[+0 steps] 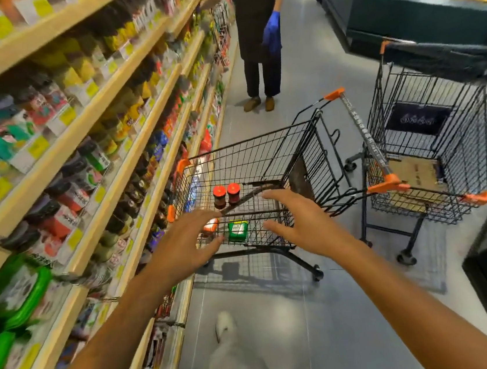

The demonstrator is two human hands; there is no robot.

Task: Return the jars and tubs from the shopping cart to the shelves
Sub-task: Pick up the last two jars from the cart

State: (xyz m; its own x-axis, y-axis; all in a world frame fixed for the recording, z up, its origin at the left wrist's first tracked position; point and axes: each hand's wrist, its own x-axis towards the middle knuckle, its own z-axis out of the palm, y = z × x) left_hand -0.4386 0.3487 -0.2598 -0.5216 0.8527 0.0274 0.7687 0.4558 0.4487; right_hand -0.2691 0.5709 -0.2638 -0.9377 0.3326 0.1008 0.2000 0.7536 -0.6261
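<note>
This was a supermarket aisle, no doubt. Long wooden shelves ran down the left, packed with jars and bottles behind yellow price tags. Two wire carts with orange corners stood on the grey floor, a worker in an apron faced the shelves, and a deli case sat on the right.

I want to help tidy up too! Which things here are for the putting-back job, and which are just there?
For the job:
- two red-lidded jars
- green-lidded tub
- orange-topped jar
- near shopping cart
- shelves
- left hand and right hand, both reaching, holding nothing

Just there:
- second cart holding cardboard
- person in apron
- food counter
</note>
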